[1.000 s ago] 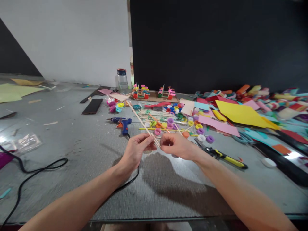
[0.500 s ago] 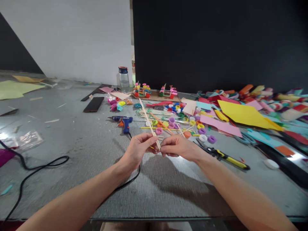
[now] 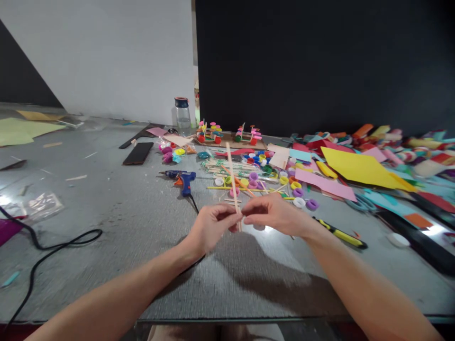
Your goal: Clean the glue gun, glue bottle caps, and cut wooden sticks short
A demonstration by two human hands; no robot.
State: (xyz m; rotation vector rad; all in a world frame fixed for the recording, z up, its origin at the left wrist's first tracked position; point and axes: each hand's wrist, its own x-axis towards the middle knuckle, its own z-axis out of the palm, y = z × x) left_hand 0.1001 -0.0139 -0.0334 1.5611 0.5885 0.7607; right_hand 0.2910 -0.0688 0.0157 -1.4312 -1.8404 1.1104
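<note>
Slim pale wooden sticks (image 3: 232, 182) stand nearly upright over the table, gathered together. Near their lower end my left hand (image 3: 215, 225) pinches them between thumb and fingers. My right hand (image 3: 275, 215) meets them from the other side, its thumb and forefinger tips closed at the sticks' edge. Beyond the hands lie colourful plastic rings, among them a pink ring (image 3: 233, 192) behind the sticks. A blue glue gun (image 3: 186, 182) rests on the table to the left, its cord running under my left arm.
Yellow-handled pliers (image 3: 341, 234) lie right of my right forearm. Scissors (image 3: 360, 203), a yellow sheet (image 3: 359, 168) and foam scraps crowd the right side. Two small wheeled models (image 3: 209, 132) and a bottle (image 3: 182, 116) stand at the back. A black cable (image 3: 67, 244) curls at left.
The sticks have swung from leaning left to nearly upright, their top moving right. My left hand has shifted slightly right, and my right hand has turned and moved slightly right.
</note>
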